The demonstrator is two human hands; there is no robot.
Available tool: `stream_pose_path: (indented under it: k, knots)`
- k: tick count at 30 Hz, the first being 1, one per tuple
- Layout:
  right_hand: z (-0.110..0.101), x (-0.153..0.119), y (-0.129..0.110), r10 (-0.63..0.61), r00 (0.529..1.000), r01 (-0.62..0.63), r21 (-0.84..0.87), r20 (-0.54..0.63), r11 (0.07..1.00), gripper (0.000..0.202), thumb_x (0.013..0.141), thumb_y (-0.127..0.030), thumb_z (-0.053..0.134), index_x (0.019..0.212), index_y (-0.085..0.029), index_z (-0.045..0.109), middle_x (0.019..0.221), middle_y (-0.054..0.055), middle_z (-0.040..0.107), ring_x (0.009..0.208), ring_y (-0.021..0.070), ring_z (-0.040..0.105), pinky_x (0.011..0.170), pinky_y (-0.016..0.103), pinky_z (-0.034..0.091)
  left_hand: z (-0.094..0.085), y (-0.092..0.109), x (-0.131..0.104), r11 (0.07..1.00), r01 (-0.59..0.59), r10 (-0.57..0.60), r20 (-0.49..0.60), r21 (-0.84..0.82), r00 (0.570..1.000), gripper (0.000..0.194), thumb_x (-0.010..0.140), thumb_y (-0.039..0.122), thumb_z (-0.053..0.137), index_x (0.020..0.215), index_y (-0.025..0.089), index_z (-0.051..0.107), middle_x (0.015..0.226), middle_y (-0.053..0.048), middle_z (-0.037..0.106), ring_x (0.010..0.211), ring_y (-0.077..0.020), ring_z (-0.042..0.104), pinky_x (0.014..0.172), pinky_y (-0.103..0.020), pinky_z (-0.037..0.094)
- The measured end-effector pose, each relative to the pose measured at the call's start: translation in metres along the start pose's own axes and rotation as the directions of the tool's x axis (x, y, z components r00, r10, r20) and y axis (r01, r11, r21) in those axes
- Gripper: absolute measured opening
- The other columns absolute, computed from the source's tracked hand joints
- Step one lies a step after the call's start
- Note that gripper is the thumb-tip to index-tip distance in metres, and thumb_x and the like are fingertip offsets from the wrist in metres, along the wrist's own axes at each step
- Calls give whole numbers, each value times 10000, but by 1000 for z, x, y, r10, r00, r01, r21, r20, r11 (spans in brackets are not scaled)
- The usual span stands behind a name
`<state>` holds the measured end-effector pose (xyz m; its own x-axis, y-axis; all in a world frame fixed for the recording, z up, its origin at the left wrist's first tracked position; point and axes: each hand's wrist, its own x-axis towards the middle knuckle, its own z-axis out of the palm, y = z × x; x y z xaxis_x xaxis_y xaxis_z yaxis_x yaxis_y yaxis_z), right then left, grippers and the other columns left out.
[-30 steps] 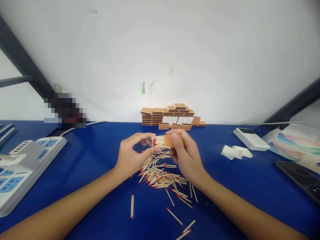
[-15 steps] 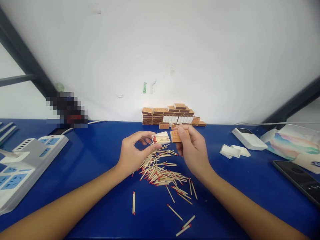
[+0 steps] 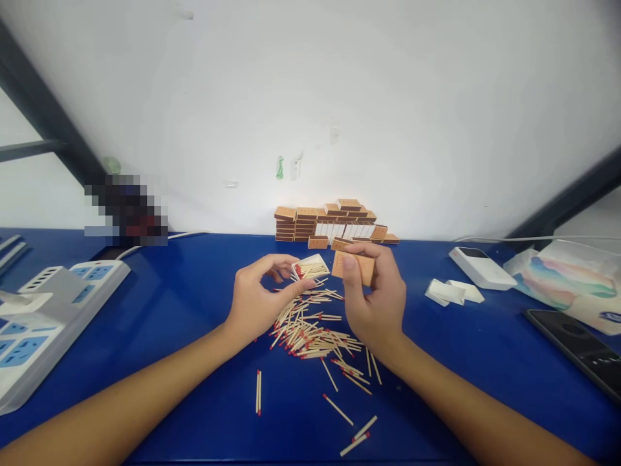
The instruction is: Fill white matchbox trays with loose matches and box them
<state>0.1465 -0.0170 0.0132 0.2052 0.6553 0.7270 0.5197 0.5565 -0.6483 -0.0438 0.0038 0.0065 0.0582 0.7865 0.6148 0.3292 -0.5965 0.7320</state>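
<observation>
My left hand (image 3: 264,288) grips a white matchbox tray (image 3: 317,274) by its left end, thumb in front and fingers behind. Red-headed matches lie inside that tray. Held between the thumb and fingers of my right hand (image 3: 376,291) is an orange matchbox sleeve (image 3: 361,266), just right of the tray and apart from it. Below both hands, a loose heap of matches (image 3: 315,333) spreads over the blue table (image 3: 194,401). A few matches lie separately nearer the front edge.
Against the wall stands a stack of matchboxes (image 3: 298,226). On the right are white empty trays (image 3: 449,292), a white device (image 3: 482,268), a plastic packet (image 3: 565,278) and a black phone (image 3: 577,346). A power strip (image 3: 58,323) with a cable occupies the left side.
The orange sleeve has turned in my right hand, showing more of its broad face, and its left end sits slightly farther from the tray. My left hand keeps its hold.
</observation>
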Motion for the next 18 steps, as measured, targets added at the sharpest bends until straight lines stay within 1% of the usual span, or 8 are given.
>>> stream_pose_path:
  k: [2, 3, 7, 9, 11, 14, 16, 18]
  knots:
    - [-1, 2, 2, -114, 993, 111, -102, -17, 989, 149, 1019, -312, 594, 1136, -230, 637, 1003, 37, 738, 782, 150, 692, 666, 284, 534, 0, 1, -2, 1000, -9, 9, 39, -12, 999, 314, 776, 383, 933, 1003, 218, 791, 818, 7, 753, 703, -132, 646, 647, -259, 538]
    - [-2, 4, 3, -136, 991, 133, -134, -12, 982, 148, 1019, -304, 591, 1138, -229, 638, 1013, 38, 744, 793, 150, 696, 670, 281, 534, 1, 2, -3, 1000, -20, 21, 59, -18, 998, 321, 771, 381, 937, 1007, 218, 792, 815, 8, 753, 697, -130, 647, 652, -259, 539]
    - [-3, 11, 6, -110, 993, 114, -157, 34, 981, 145, 1024, -313, 572, 1116, -224, 641, 928, 19, 734, 697, 137, 649, 625, 279, 500, 0, 2, -4, 999, -43, 45, 87, -23, 995, 343, 768, 395, 939, 1025, 220, 794, 827, 2, 759, 697, -134, 649, 664, -268, 538]
    - [-4, 13, 6, -51, 997, 57, -106, 62, 993, 151, 1032, -343, 561, 1090, -229, 641, 861, 8, 705, 655, 140, 607, 604, 288, 479, -1, 1, -2, 1000, -27, 28, 67, -14, 997, 330, 785, 401, 925, 1024, 218, 792, 838, -7, 762, 705, -143, 652, 665, -277, 541]
    - [-5, 14, 5, 54, 994, -53, -14, 91, 999, 172, 1046, -385, 550, 1057, -236, 635, 816, 5, 672, 649, 150, 582, 597, 298, 462, -1, -1, 0, 1000, 2, -2, 44, -12, 999, 315, 797, 394, 913, 1024, 214, 790, 857, -18, 771, 713, -151, 658, 677, -291, 550]
    - [-4, 14, 4, 200, 972, -215, 123, 126, 969, 214, 1053, -442, 545, 1017, -244, 615, 799, 11, 641, 662, 164, 574, 584, 307, 442, -1, -3, 2, 998, 47, -47, 16, -30, 999, 305, 805, 387, 903, 1026, 211, 786, 875, -30, 785, 710, -157, 668, 683, -305, 558]
    - [-3, 12, 4, 216, 964, -240, 157, 155, 958, 218, 1047, -453, 553, 1000, -247, 606, 783, 6, 625, 648, 163, 560, 572, 306, 429, -1, -3, 2, 998, 51, -51, 6, -30, 999, 311, 802, 393, 903, 1025, 211, 785, 878, -32, 786, 713, -161, 671, 681, -309, 560]
    - [0, 9, 3, 197, 961, -230, 163, 194, 959, 208, 1042, -443, 560, 990, -246, 603, 765, -5, 610, 631, 153, 541, 574, 303, 426, -1, -3, 0, 999, 37, -37, 20, -16, 999, 321, 793, 401, 909, 1022, 213, 786, 868, -30, 780, 720, -164, 670, 683, -310, 559]
